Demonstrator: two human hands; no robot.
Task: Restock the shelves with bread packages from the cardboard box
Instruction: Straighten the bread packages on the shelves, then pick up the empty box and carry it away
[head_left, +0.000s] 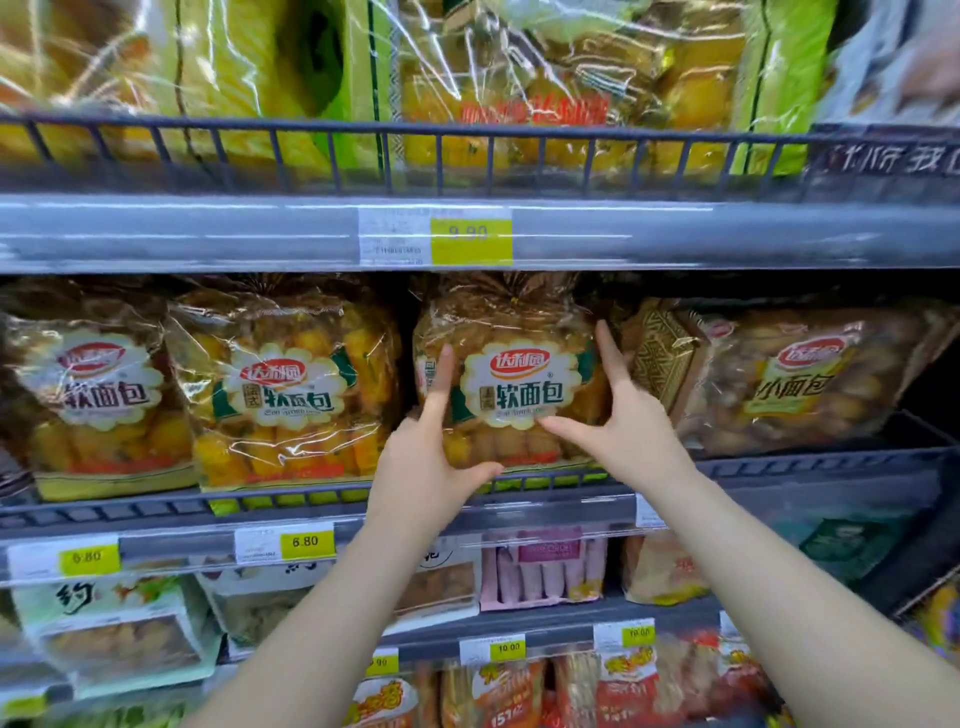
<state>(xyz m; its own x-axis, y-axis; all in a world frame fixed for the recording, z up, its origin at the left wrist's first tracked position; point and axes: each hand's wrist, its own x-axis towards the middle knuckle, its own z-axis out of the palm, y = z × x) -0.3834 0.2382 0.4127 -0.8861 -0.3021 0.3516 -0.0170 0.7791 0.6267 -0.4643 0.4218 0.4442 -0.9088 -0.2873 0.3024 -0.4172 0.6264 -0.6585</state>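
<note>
A clear bread package (511, 374) with a red logo and a white label stands upright on the middle shelf (810, 465). My left hand (428, 457) rests against its lower left corner, index finger up along the left side and thumb under the bottom edge. My right hand (621, 415) is at its right side, fingers spread, index finger up along the right edge and thumb across the front. Both hands touch the package with fingers apart. No cardboard box is in view.
Two matching bread packages (291, 395) stand to the left, and a darker small-bread package (789, 379) leans to the right. A wire-fronted upper shelf (467, 156) holds large yellow-green bags. Lower shelves carry other snacks behind price tags (304, 543).
</note>
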